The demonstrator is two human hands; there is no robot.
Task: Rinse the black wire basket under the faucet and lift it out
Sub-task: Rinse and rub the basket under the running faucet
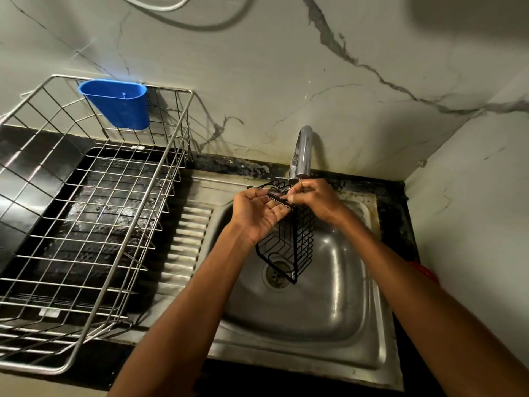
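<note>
Over the sink (355, 319) bowl, right under the faucet (301, 156) spout, I've got the black wire basket (289, 239) held up in both hands. My left hand (254, 213) is palm-up at the top rim, fingers loosely curled around the upper wires. My right hand (315, 200) comes in from the other side, fingertips pinching the rim right at the spout's mouth. Whether water is running I can't tell; no stream shows clearly.

Risks now: wet thin wire, and both grips sit up at one end. If either pinch slips, I judge the low end swings and clatters into the bowl, or knocks the spout. Lifting out too steeply could snag the rim on the faucet tip, since they're nearly touching.

Orientation: the basket hangs long axis steeply tilted, almost on end, the upper end at the spout, the lower end pointing down toward the drain (277, 273) and towards me. Its open side seems to face left, towards my left palm, mesh back to the right.

Off to the left sits the steel dish rack (94, 224) with a blue cup (120, 103) hooked on it.
</note>
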